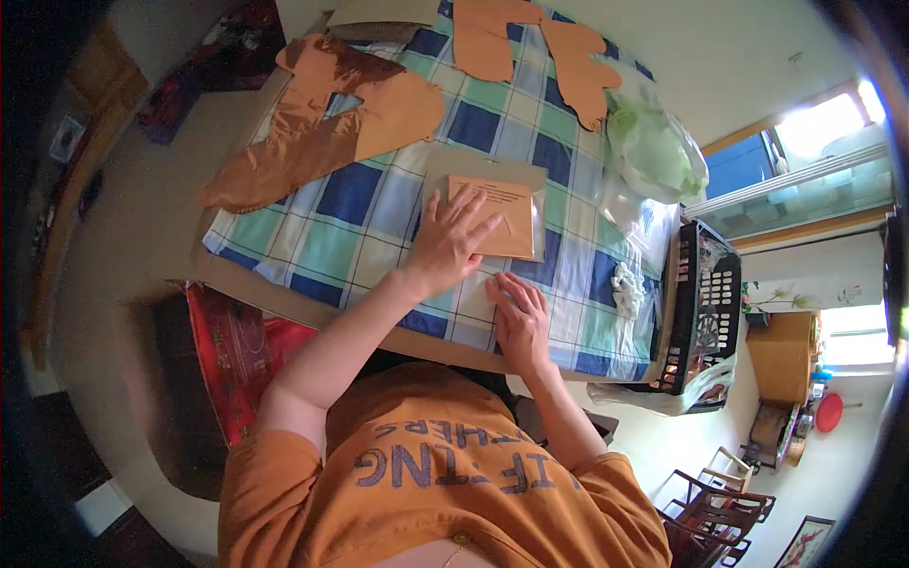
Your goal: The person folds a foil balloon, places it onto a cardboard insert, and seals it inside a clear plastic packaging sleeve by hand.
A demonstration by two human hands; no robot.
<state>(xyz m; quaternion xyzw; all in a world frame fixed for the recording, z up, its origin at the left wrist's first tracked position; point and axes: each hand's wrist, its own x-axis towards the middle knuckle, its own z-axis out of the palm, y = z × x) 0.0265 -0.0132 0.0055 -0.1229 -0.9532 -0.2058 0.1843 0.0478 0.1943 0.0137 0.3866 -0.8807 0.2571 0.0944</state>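
On checked cloth [579, 295], left hand [449, 239] lies spread on a packet [511, 225], right hand [521, 317] half-curled, both grasping nothing.

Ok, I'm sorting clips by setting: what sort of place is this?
Most likely a room in a home: it shows a checked tablecloth, a wooden cabinet and, below that in the picture, a wooden chair.
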